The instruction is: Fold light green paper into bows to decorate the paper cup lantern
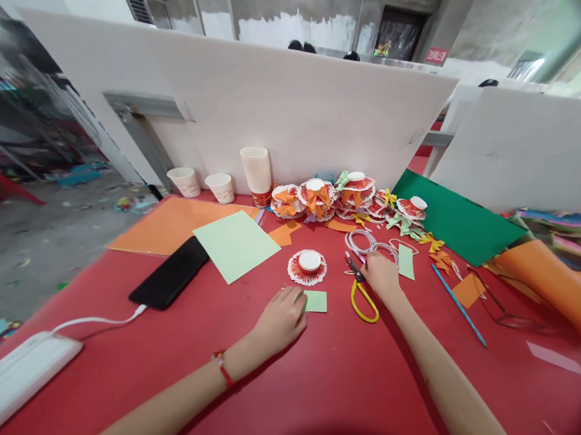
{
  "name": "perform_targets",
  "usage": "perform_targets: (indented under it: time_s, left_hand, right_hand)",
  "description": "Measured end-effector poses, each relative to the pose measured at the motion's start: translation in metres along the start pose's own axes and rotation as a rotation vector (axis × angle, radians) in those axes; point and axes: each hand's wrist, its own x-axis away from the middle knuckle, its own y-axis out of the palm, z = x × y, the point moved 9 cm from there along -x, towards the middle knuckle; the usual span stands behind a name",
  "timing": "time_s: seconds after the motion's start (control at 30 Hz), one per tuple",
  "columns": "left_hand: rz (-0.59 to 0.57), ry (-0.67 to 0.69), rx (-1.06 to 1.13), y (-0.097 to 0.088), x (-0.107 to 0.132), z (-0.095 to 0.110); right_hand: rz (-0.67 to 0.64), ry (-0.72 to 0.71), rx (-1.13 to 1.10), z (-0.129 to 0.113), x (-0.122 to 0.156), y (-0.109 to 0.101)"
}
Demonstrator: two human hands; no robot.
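My left hand point(281, 314), fingers curled together, grips the left edge of a small light green paper rectangle point(316, 301) on the red table. Just beyond it sits a small cut paper-cup piece point(308, 264) with a fringed red and white rim, base up. My right hand point(381, 274) is closed beside yellow-handled scissors point(364, 306), whose blades point away from me. A thin pale pink item reaches out from under its fingertips; what these fingers hold is mostly hidden. Coiled white cord point(360, 242) lies right behind this hand, and a light green strip point(406, 261) lies to its right.
Finished-looking fringed cup pieces with paper bows point(315, 199) line the white partition point(277, 100). Paper cups point(220, 188) stand left of them. A phone point(171, 273), light green sheet point(236, 246) and white power bank point(23, 379) are left; a blue pencil point(458, 304) and glasses point(523, 322) right.
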Motion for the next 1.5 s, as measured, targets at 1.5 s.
perform_targets:
  time_s: [1.5]
  left_hand:
    - [0.012, -0.003, -0.136, -0.003, 0.015, 0.013]
  right_hand:
    - [-0.087, -0.367, -0.167, -0.047, 0.150, 0.018]
